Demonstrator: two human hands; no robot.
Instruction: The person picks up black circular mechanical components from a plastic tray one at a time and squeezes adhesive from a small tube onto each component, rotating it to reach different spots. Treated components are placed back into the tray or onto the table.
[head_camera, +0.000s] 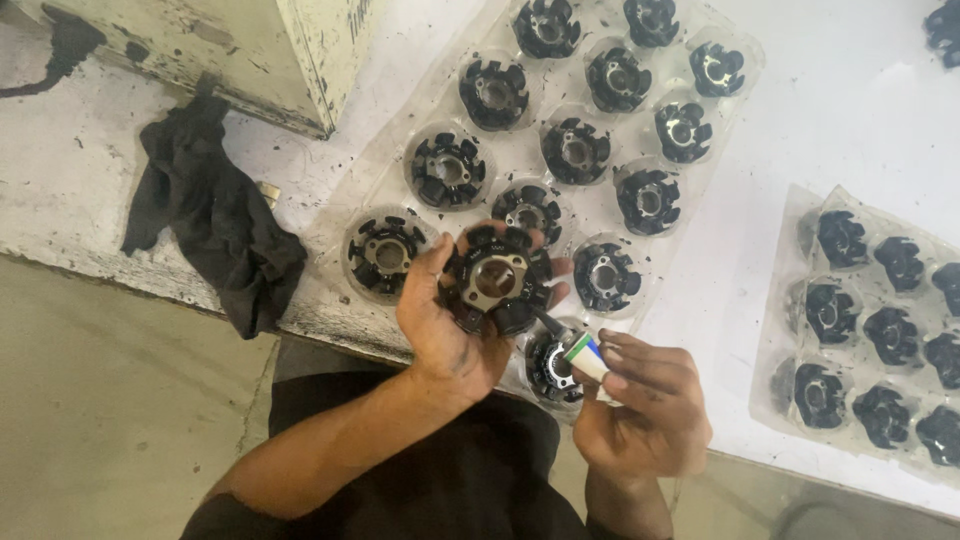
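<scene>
While my left hand (445, 320) gripped the stator (497, 278) above the tray (400, 165), my right hand (640, 405) pinched a marker (580, 357); marking seemed underway, needing a steady tip.

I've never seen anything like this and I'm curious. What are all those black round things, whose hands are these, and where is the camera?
The camera sits on a person's head and looks down, so you see that person's own two arms and hands from above. There is no machine here, only bare hands.

The left hand holds up one black ring with a metal middle and chunky teeth all around it. The right hand pinches a small marker-like stick with a green and white body, its dark tip pointing at the ring.

On the white table lies a clear plastic tray with round cups, each holding a ring of the same kind. A second tray lies to the right. A black cloth lies on the left, beside a pale box.
</scene>
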